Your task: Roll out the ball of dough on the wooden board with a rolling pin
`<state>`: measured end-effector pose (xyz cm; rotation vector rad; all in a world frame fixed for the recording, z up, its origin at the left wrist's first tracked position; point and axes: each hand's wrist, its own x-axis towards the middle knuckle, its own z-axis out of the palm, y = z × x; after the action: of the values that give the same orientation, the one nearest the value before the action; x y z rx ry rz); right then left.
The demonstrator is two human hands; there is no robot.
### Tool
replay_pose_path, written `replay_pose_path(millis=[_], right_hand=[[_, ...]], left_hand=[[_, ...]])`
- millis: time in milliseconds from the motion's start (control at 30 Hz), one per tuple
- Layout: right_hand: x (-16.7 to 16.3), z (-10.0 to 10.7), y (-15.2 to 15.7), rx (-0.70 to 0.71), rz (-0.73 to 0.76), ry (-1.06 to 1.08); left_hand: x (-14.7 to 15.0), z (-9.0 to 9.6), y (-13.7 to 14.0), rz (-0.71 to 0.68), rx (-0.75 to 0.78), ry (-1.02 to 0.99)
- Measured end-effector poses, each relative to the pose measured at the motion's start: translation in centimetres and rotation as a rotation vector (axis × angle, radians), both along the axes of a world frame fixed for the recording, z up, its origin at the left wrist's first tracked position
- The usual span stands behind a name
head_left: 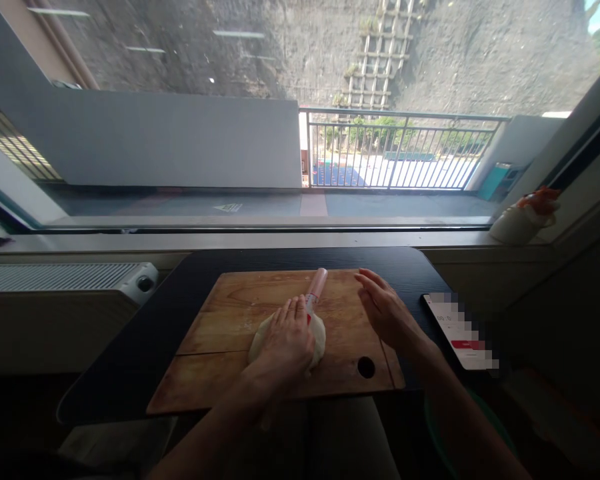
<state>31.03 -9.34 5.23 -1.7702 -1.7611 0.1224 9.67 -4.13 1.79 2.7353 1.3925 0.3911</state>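
A round, flattened piece of pale dough [319, 335] lies on the wooden cutting board [210, 373]. My left hand [289, 333] rests over the dough with its fingers stretched out, covering much of it. From beneath those fingers a rolling pin [318, 283] with a pink end sticks out, slanting away to the upper right; its middle is hidden by the hand. My right hand [380, 303] is at the board's right side, fingers extended and holding nothing, apart from the dough and the pin.
The board lies on a dark table [135, 353]. A phone [460, 333] with a lit screen is at the table's right edge. Beyond are a windowsill [280, 241], a white pot [515, 225] on its right end, and a radiator [60, 277] at left.
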Motion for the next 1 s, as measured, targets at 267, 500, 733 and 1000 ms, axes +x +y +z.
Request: replay_pose_path(millis=[267, 500, 733, 1000], right_hand=[[-7.1, -0.6, 12.6, -0.198, 0.276, -0.242], [-4.2, -3.5, 5.5, -0.094, 0.147, -0.221], [-3.5, -3.4, 3.6, -0.140, 0.055, -0.272], [-6.0, -2.7, 3.1, -0.073, 0.156, -0.338]], left_hand=[[-5.5, -2.1, -3.3, -0.037, 0.059, -0.037], [-7.0, -1.6, -7.2, -0.260, 0.254, 0.038], [-7.8, -1.3, -6.1, -0.272, 0.242, 0.039], [-9.2, -1.8, -5.7, -0.226, 0.287, 0.019]])
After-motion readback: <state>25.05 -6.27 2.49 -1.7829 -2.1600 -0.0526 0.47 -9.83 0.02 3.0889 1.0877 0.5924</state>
